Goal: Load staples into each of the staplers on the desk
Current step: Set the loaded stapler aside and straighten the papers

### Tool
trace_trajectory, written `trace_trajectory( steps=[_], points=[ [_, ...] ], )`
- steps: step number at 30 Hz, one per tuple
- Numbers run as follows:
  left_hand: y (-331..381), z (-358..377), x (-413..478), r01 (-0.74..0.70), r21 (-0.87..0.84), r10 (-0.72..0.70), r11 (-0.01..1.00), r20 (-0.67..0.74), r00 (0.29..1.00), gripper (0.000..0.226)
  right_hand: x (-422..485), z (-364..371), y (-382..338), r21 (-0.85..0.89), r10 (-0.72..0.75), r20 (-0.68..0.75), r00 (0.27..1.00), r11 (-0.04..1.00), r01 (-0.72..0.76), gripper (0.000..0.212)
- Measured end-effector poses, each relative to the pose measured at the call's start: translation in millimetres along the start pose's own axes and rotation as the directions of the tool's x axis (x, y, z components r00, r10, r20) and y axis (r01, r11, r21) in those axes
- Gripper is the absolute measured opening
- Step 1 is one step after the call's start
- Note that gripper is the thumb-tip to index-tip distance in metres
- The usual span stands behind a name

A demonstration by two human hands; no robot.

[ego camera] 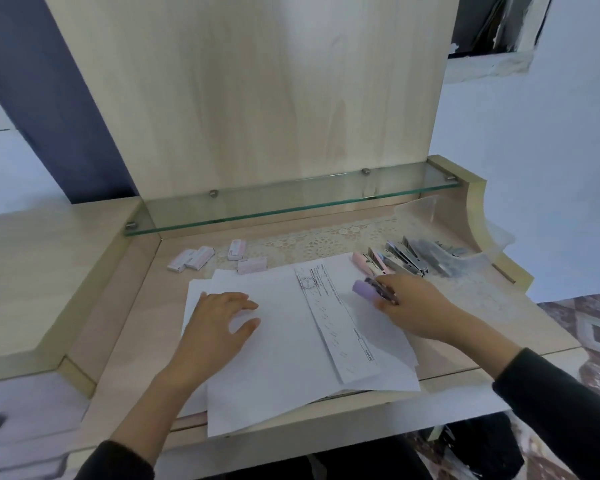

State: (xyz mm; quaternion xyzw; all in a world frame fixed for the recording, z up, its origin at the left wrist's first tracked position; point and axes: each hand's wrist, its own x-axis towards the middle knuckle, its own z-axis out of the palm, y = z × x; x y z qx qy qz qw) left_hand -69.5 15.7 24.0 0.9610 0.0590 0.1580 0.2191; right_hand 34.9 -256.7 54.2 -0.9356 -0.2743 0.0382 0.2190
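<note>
My right hand grips a small lilac stapler lying over the right side of a pile of white papers. My left hand rests flat on the left of those papers, fingers spread, holding nothing. Behind the lilac stapler lie a pink stapler and several metal staplers side by side. Several small pale staple boxes sit at the back left of the desk.
A clear plastic bag lies at the back right behind the staplers. A glass shelf runs along the back above a lace mat. A raised side cabinet with drawers stands on the left.
</note>
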Motion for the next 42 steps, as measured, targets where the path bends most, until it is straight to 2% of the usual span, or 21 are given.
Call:
trace_trajectory(
  steps=[4, 7, 13, 16, 21, 25, 27, 29, 31, 34, 36, 40, 42],
  points=[
    [-13, -3, -11, 0.029, 0.105, -0.039, 0.994, 0.095, 0.995, 0.038, 26, 14, -22, -0.149, -0.059, -0.008, 0.998, 0.987, 0.058, 0.043],
    [-15, -3, -13, 0.057, 0.060, -0.065, 0.997, 0.147, 0.987, 0.040, 45, 23, -32, -0.204, 0.003, -0.030, 1.000, 0.979, -0.009, 0.038],
    [-14, -2, -9, 0.019, 0.048, -0.028, 0.999, 0.181, 0.983, 0.041, 62, 27, -26, -0.287, 0.090, -0.180, 0.980, 0.948, -0.140, 0.039],
    [-14, 0, -5, 0.015, 0.035, -0.021, 0.999, 0.169, 0.985, 0.041, 64, 29, -22, -0.330, 0.065, -0.179, 0.982, 0.936, -0.122, 0.036],
    [-19, 4, -5, 0.022, -0.001, -0.022, 1.000, 0.153, 0.988, 0.040, 66, 28, -9, -0.264, 0.062, -0.263, 0.963, 0.955, -0.134, 0.050],
    [-20, 6, -7, 0.045, -0.036, -0.040, 0.998, 0.149, 0.988, 0.054, 69, 21, -10, -0.281, 0.122, -0.199, 0.972, 0.944, -0.176, 0.056],
    [-21, 7, -6, 0.046, -0.049, -0.038, 0.998, 0.138, 0.990, 0.049, 65, 19, -16, -0.294, 0.125, -0.192, 0.973, 0.939, -0.179, 0.059],
    [-20, 8, -6, 0.040, -0.070, -0.034, 0.997, 0.085, 0.996, 0.038, 57, 22, -24, -0.267, 0.053, -0.224, 0.973, 0.957, -0.114, 0.060],
    [-21, 9, -9, 0.028, -0.091, -0.028, 0.995, 0.001, 1.000, 0.032, 43, 30, -32, -0.199, -0.056, -0.223, 0.973, 0.980, 0.011, 0.055],
    [-23, 10, -14, 0.031, -0.088, -0.034, 0.996, -0.028, 0.999, 0.030, 20, 45, -35, -0.074, -0.091, -0.114, 0.989, 0.994, 0.083, 0.048],
    [-26, 10, -21, 0.055, -0.035, -0.054, 0.998, 0.016, 0.998, 0.044, 10, 54, -31, -0.080, -0.088, -0.062, 0.994, 0.993, 0.083, 0.047],
    [-32, 10, -24, 0.085, 0.045, -0.088, 0.995, 0.075, 0.993, 0.101, 8, 56, -31, -0.075, -0.089, -0.065, 0.994, 0.994, 0.084, 0.047],
    [-30, 10, -27, 0.095, 0.047, -0.098, 0.994, 0.070, 0.993, 0.110, 6, 60, -27, -0.075, -0.090, -0.054, 0.994, 0.993, 0.086, 0.049]
  ],
)
